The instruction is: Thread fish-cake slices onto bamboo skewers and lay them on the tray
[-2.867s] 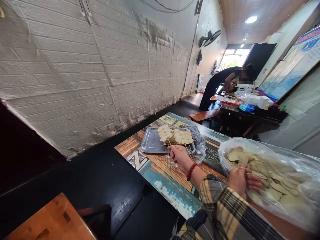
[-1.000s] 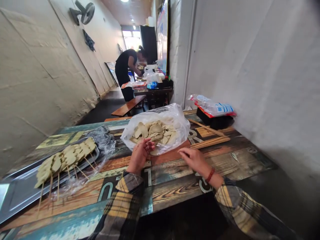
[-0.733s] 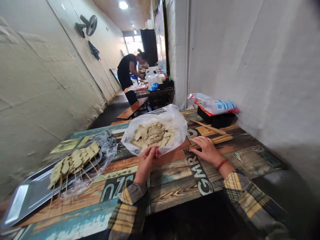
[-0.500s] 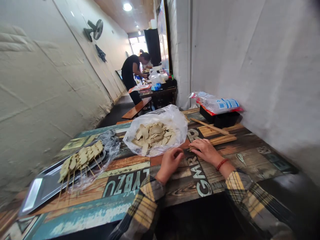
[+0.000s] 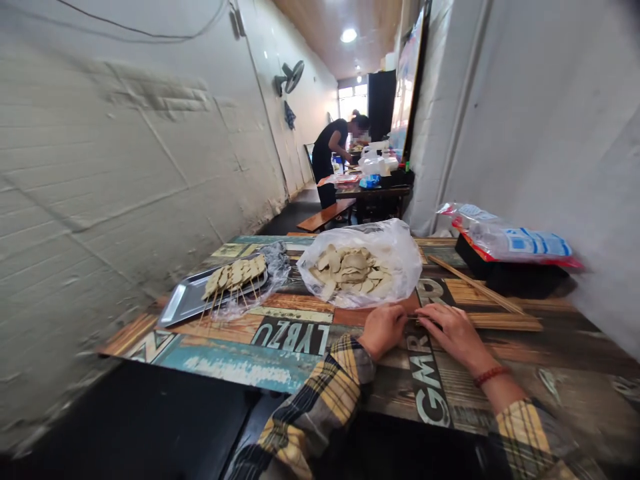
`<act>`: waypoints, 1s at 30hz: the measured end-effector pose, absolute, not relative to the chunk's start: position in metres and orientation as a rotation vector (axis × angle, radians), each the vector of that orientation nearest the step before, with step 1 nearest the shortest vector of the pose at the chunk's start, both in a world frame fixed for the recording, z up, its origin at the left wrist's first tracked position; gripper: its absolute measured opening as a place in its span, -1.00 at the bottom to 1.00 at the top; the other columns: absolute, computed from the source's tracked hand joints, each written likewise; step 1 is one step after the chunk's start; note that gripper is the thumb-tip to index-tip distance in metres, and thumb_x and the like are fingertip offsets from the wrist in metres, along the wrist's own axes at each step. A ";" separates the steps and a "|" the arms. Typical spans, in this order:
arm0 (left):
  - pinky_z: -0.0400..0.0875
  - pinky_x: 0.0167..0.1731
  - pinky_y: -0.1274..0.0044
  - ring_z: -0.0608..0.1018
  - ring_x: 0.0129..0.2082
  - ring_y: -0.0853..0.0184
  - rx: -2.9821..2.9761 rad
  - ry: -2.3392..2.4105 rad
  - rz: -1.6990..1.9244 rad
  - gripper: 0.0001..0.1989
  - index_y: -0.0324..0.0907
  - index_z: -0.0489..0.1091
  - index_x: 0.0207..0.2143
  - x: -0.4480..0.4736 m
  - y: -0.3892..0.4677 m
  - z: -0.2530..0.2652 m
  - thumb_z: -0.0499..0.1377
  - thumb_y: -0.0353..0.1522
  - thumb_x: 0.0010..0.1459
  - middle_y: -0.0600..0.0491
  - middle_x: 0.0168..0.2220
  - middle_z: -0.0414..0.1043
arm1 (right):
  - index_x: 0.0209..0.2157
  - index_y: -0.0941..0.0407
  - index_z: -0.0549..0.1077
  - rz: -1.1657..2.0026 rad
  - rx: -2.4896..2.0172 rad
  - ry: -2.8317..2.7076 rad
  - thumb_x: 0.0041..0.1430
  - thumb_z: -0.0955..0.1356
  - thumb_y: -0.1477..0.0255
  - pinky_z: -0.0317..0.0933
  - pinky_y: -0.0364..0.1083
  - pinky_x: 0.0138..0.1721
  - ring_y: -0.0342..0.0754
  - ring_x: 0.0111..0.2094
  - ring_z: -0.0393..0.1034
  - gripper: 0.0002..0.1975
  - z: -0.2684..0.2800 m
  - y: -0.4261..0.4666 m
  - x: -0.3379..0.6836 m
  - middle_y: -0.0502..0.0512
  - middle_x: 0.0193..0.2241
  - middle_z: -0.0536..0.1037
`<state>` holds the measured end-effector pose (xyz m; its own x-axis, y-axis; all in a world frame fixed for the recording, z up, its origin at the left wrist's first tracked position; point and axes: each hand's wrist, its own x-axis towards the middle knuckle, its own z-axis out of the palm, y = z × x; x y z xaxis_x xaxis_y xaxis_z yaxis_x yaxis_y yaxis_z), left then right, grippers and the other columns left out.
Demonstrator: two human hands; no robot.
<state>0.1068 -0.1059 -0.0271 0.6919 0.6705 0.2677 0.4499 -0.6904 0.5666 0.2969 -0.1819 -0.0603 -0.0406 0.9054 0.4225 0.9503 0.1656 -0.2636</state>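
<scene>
My left hand [image 5: 385, 330] has its fingers curled in front of a clear plastic bag [image 5: 407, 257] of pale, thin slices [image 5: 353, 270]; what it holds, if anything, is hidden. Close beside it, my right hand [image 5: 450, 330] has its fingers bent over the near end of a bundle of wooden skewers [image 5: 510, 322]. A thin stick end, seemingly a skewer, shows between the fingertips of both hands. To the left, a metal tray [image 5: 185, 303] carries several skewers threaded with the same slices [image 5: 235, 275], partly on crumpled plastic film [image 5: 277, 263].
Two loose sticks [image 5: 475, 285] lie behind the skewer bundle. At the back right, a plastic package [image 5: 530, 240] rests on a black container [image 5: 520, 277] near the wall. Farther off, a person in black [image 5: 330, 153] bends over another table [image 5: 373, 190], with a bench [image 5: 327, 215] before it.
The view has swung left, so everything sits farther right in the picture. My left hand has come closer to the right hand, and their fingertips now nearly meet.
</scene>
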 end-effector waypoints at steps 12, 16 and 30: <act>0.09 -0.55 0.59 0.22 -0.57 0.43 1.673 1.080 0.990 -0.69 -0.17 0.24 -0.59 -0.066 -0.082 0.007 0.12 -0.18 0.09 0.16 -0.62 0.17 | -0.14 -0.03 0.55 -0.199 -1.712 -1.958 0.32 0.18 0.22 0.27 0.03 -0.16 0.05 -0.14 0.47 -0.65 -0.068 -0.183 0.299 0.12 -0.15 0.60; 0.07 -0.56 0.62 0.22 -0.58 0.48 1.358 1.069 1.107 -0.65 -0.19 0.25 -0.51 -0.096 -0.093 0.016 0.17 -0.09 0.06 0.16 -0.56 0.23 | -0.13 0.03 0.55 -0.265 -1.682 -1.867 0.30 0.20 0.21 0.25 0.10 -0.09 0.10 -0.11 0.46 -0.65 -0.059 -0.185 0.285 0.14 -0.15 0.60; 0.10 -0.56 0.59 0.25 -0.59 0.46 1.585 0.989 0.829 -0.66 -0.21 0.30 -0.56 -0.038 -0.122 -0.003 0.08 -0.17 0.14 0.16 -0.62 0.20 | -0.19 0.07 0.46 0.826 -0.996 -1.111 0.24 0.28 0.17 0.33 -0.08 -0.33 -0.04 -0.34 0.41 -0.71 0.034 -0.126 0.155 0.10 -0.32 0.52</act>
